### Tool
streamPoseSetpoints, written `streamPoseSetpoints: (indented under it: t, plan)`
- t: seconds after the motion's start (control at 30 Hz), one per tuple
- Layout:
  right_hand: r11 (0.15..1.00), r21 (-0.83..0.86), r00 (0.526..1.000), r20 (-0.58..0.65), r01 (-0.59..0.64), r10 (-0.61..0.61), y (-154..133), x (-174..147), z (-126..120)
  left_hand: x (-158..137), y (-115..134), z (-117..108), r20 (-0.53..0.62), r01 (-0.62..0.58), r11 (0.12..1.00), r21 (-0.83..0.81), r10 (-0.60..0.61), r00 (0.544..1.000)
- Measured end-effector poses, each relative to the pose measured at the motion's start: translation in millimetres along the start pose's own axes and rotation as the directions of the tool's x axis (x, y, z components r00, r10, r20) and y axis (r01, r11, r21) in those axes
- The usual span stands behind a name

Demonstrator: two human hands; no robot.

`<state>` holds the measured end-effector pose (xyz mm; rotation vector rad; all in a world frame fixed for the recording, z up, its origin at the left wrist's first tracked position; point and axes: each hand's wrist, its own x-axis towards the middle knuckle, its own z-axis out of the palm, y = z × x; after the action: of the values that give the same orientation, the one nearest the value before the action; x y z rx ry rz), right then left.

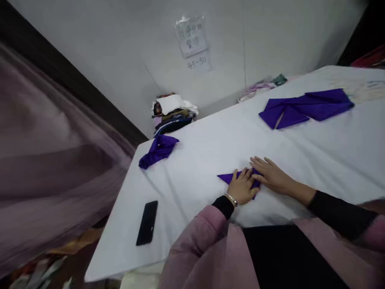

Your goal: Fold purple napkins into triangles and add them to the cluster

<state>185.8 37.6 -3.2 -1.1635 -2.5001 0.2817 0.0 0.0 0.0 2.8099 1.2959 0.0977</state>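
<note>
A small folded purple cloth [227, 177] lies on the white-covered table [204, 156], one pointed end sticking out to the left. Flat on top of it rests my left hand [241, 188], fingers spread, a silver bracelet at the wrist. My right hand [272, 176] lies on the cloth's right side with its fingers stretched out, close to the left fingertips. Between them the two hands cover much of the cloth, so its full shape is hidden. Neither hand grips anything.
A crumpled purple cloth [159, 150] lies at the table's left corner, and several folded purple pieces [309, 106] at the back right. A black phone [147, 223] is at left. Stacked clothes [173, 114] stand by the wall; a mauve curtain [54, 160] hangs at far left.
</note>
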Motion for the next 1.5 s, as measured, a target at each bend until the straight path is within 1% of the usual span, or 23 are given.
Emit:
streamPoseSetpoints:
  t: [0.1, 0.17, 0.23, 0.3, 0.4, 0.53, 0.57, 0.63, 0.73, 0.83, 0.97, 1.07, 1.2, 1.33, 1.37, 1.47, 1.5]
  plan:
    - [1.000, 0.016, 1.000, -0.026, -0.013, 0.014, -10, 28, 11, 0, 1, -1, -0.011, 0.010, 1.000, -0.004, -0.010, 1.000]
    - [0.997, -0.014, 0.997, -0.032, -0.071, 0.070, -9, 39, 21, 0, 1, -1, -0.021, 0.013, 1.000, -0.004, -0.013, 1.000]
    - [0.985, -0.080, 0.988, -0.039, -0.153, 0.150, -3, 43, 32, -1, 1, -1, -0.030, 0.013, 1.000, -0.001, -0.013, 0.999]
    - [0.968, -0.159, 0.981, -0.045, -0.196, 0.191, 4, 42, 41, -1, 1, -1, -0.036, 0.008, 1.000, 0.001, -0.008, 0.999]
    - [0.954, -0.239, 0.983, -0.044, -0.181, 0.176, 11, 38, 47, 0, 0, 0, -0.036, 0.007, 1.000, -0.020, -0.008, 0.999]
    - [0.948, -0.274, 0.986, -0.032, -0.164, 0.161, 9, 34, 46, -2, -1, -1, -0.036, 0.015, 0.996, -0.091, -0.018, 0.999]
    - [0.946, -0.281, 0.987, -0.028, -0.162, 0.161, 8, 34, 45, -4, -2, -1, -0.040, 0.034, 0.993, -0.112, -0.038, 0.998]
    - [0.944, -0.287, 0.986, -0.023, -0.163, 0.163, 7, 34, 44, -10, -3, -1, -0.044, 0.116, 0.982, -0.147, -0.124, 0.991]
    - [0.944, -0.289, 0.987, -0.027, -0.159, 0.158, 6, 34, 44, -25, -9, -1, -0.032, 0.277, 0.949, -0.148, -0.284, 0.958]
    - [0.940, -0.305, 0.988, -0.025, -0.152, 0.151, 6, 34, 45, -38, -18, 1, -0.015, 0.382, 0.918, -0.108, -0.386, 0.922]
    - [0.936, -0.312, 0.986, -0.022, -0.163, 0.165, 7, 34, 45, -46, -29, 3, 0.026, 0.514, 0.854, -0.074, -0.514, 0.858]
    - [0.938, -0.300, 0.984, -0.012, -0.171, 0.175, 7, 34, 46, -47, -32, 4, 0.043, 0.551, 0.832, -0.061, -0.550, 0.834]
    - [0.941, -0.284, 0.982, -0.002, -0.183, 0.190, 8, 35, 47, -53, -37, 5, 0.046, 0.621, 0.781, -0.059, -0.620, 0.783]
    - [0.944, -0.268, 0.979, -0.002, -0.195, 0.201, 8, 35, 47, -61, -46, 6, 0.062, 0.662, 0.748, -0.052, -0.659, 0.749]
    - [0.944, -0.266, 0.979, -0.003, -0.197, 0.204, 7, 36, 47, -62, -48, 5, 0.066, 0.684, 0.728, -0.053, -0.681, 0.730]
    - [0.943, -0.268, 0.979, -0.009, -0.199, 0.204, 7, 36, 48, -59, -45, -3, 0.042, 0.766, 0.640, -0.063, -0.765, 0.642]
    - [0.944, -0.267, 0.980, -0.013, -0.194, 0.198, 7, 35, 48, -55, -40, -7, 0.010, 0.768, 0.637, -0.069, -0.769, 0.639]
